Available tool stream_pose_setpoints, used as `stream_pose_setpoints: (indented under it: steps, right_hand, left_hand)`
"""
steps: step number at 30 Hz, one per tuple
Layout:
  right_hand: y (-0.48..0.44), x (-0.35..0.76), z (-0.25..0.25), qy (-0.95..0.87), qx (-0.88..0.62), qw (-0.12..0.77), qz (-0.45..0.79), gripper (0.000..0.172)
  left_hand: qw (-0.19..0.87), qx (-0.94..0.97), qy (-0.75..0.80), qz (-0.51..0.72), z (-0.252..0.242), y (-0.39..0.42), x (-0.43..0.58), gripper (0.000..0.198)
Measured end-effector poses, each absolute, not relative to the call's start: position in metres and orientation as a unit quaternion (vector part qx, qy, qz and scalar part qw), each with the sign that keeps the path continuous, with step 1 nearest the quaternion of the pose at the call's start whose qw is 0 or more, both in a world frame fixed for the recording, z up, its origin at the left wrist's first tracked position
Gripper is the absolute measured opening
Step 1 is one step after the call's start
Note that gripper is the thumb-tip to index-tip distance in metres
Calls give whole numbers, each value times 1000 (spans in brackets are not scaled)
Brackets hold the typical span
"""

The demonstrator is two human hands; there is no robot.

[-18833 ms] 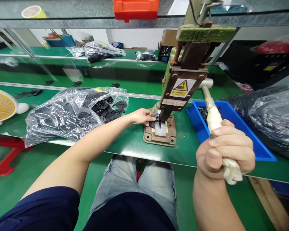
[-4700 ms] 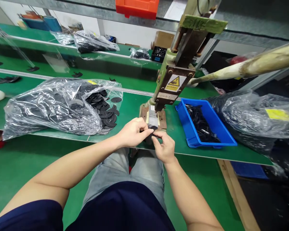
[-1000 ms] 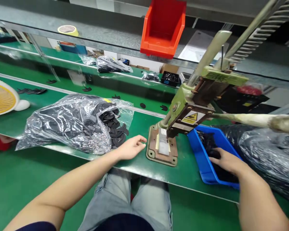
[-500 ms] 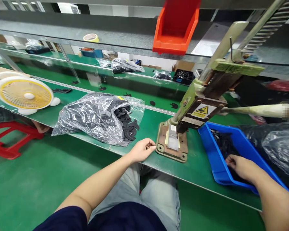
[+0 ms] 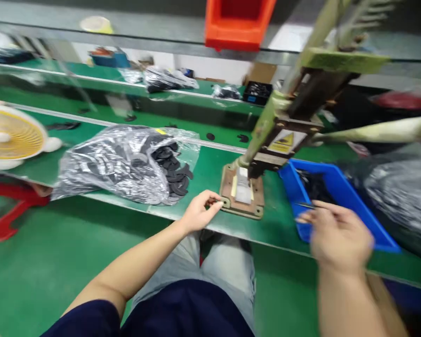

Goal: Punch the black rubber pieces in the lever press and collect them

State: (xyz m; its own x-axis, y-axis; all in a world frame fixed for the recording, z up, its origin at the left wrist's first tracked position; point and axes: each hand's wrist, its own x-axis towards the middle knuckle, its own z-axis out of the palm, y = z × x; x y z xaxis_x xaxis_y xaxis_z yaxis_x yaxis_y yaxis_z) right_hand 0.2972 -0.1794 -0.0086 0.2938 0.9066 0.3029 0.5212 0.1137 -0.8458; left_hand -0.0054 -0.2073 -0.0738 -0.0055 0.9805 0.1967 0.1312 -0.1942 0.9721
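My left hand [image 5: 202, 210] rests at the front left corner of a hand press's base plate [image 5: 228, 206]. Its fingers are loosely bent, the thumb a little apart from them, and nothing shows between them. A pale metal block [image 5: 243, 193] sits on the plate, under the press head [image 5: 270, 145]. Over the near left wall of a blue bin [image 5: 351, 194], my right hand [image 5: 340, 234] pinches a small, thin dark piece [image 5: 305, 205]; motion blur hides its exact kind. More dark pieces [image 5: 314, 185] lie inside the bin.
Left of the press, a clear plastic bag [image 5: 108, 164] spills curved black pieces [image 5: 177, 180] onto the green bench. A fan [image 5: 12, 135] stands farther left. An orange bin [image 5: 236, 23] hangs above, and the press lever [image 5: 375, 131] sticks out right.
My right hand has come up out of the blue bin and moved left, now with a thin dark piece in its fingers. My left hand stays by the press base, its thumb slightly more apart.
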Motion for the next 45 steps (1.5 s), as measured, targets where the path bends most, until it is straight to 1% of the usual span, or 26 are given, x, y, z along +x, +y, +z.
stream_pose_setpoints:
  steps: [1,3,5,8,11,13,19,29,31,33,36,38,40,43,45]
  right_hand:
    - [-191,284,-19,-548,-599,508,287,42]
    - [-208,256,-38,-524,-567,512,377,41]
    - [-218,231,-53,-493,-540,520,442,40]
    - [-226,208,-67,-454,-506,529,508,38]
    - [-229,201,-73,-434,-488,526,545,37]
    - [-230,202,-76,-430,-483,522,557,38]
    - [-233,202,-80,-439,-476,509,568,44]
    - [-237,203,-87,-457,-468,494,573,42]
    - [-237,204,-86,-468,-468,488,569,43]
    - [-237,206,-84,-485,-469,478,562,43]
    - [-238,209,-76,-529,-469,453,543,39]
    - [-237,210,-68,-570,-464,431,523,34]
    - [-234,212,-59,-613,-455,410,499,31]
    - [-226,224,-45,-656,-453,404,448,25]
    - [-216,240,-33,-661,-468,425,405,23]
  left_hand:
    - [414,580,473,519,-70,-213,0,25]
    - [431,598,442,510,-61,-223,10,29]
    - [453,616,412,496,-55,-230,18,34]
    - [450,639,394,483,-52,-236,24,36]
    - [405,662,411,479,-55,-236,23,27]
    - [399,657,429,474,-59,-235,22,23]
    - [491,584,476,438,-72,-239,20,33]
    - [494,585,473,437,-79,-250,15,34]
    - [510,579,465,435,-77,-252,15,34]
    - [554,555,444,433,-72,-252,15,35]
    - [649,491,403,418,-63,-247,18,36]
    - [710,458,376,382,-59,-242,20,38]
    - [747,449,353,341,-56,-236,21,44]
    - [738,470,345,339,-54,-221,21,45]
    - [690,500,358,381,-52,-204,18,50]
